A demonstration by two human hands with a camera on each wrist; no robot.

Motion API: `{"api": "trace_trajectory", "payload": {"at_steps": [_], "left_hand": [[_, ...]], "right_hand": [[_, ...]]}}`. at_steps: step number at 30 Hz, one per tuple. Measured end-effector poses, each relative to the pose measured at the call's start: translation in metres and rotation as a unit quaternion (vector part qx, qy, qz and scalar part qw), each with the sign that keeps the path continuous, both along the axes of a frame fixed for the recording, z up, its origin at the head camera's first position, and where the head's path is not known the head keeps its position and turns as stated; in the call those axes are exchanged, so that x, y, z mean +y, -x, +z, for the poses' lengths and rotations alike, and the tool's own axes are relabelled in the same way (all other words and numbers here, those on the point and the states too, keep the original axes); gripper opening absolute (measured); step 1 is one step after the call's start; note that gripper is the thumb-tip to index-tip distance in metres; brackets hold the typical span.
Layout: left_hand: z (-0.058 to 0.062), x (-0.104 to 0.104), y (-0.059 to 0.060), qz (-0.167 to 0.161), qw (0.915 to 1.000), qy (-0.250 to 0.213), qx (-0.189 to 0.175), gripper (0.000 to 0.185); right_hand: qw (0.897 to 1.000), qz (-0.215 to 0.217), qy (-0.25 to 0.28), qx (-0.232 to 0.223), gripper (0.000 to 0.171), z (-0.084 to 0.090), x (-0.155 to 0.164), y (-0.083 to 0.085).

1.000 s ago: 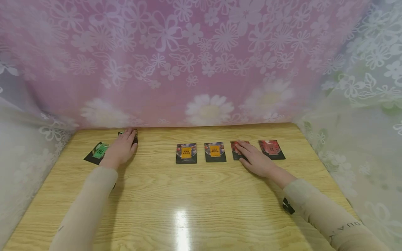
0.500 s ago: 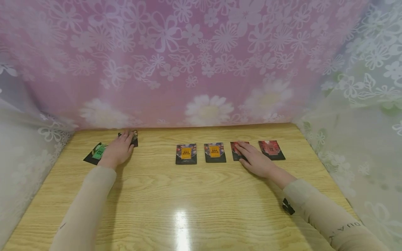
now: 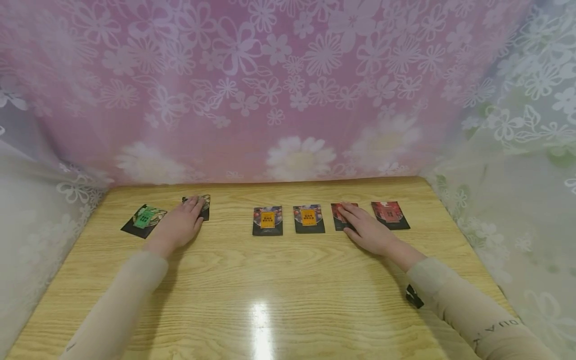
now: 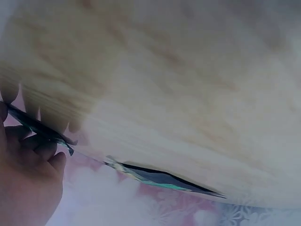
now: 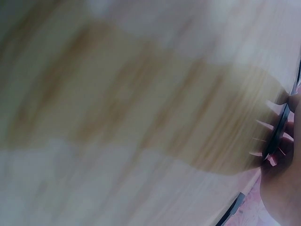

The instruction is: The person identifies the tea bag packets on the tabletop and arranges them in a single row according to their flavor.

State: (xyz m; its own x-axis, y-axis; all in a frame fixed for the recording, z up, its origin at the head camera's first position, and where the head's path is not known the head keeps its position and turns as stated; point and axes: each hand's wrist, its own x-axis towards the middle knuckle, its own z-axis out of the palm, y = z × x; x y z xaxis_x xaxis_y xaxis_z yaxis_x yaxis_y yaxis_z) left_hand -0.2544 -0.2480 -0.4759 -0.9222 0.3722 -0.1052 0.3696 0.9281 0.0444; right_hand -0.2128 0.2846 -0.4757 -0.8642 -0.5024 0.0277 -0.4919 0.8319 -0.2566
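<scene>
My left hand [image 3: 180,225] lies with extended fingers on a dark packet [image 3: 206,209], covering most of it. In the left wrist view my fingertips [image 4: 44,146] touch that packet's edge. A tilted black packet with a green label [image 3: 144,220] is to its left. On the right, my right hand [image 3: 366,232] rests with outstretched fingers over a red-and-black packet [image 3: 338,217], partly hiding it. A second red-and-black packet [image 3: 390,215] sits just right of those fingers. Between the hands, two black packets with orange labels, one left [image 3: 267,221] and one right [image 3: 308,218], lie side by side.
The wood-grain table [image 3: 279,270] ends at a pink flowered curtain [image 3: 288,100] at the back. Pale flowered cloth [image 3: 517,200] hangs at the sides. A small black object [image 3: 414,296] shows beside the right sleeve.
My left hand has slid the dark packet right and slightly toward me, exposing more of the green-label packet. My right hand stays in place.
</scene>
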Motion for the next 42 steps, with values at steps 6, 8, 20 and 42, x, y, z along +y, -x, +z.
{"api": "trace_trajectory", "payload": {"at_steps": [6,8,20,42], "left_hand": [[0.002,0.013,-0.013,-0.015,0.9999,0.004,0.006,0.064],[0.002,0.019,-0.016,-0.019,0.9998,0.007,0.007,0.064],[0.002,0.048,-0.032,-0.048,0.9982,0.006,0.035,0.064],[0.0,0.08,-0.045,-0.045,0.9984,0.021,0.027,0.065]], "right_hand": [[1.0,0.001,0.001,-0.005,0.062,0.001,0.0,-0.001],[1.0,0.001,0.003,-0.007,0.062,0.001,0.0,-0.001],[1.0,0.003,0.003,-0.007,0.062,0.001,0.0,-0.001],[1.0,0.0,0.0,-0.013,0.062,0.002,-0.001,-0.001]]}}
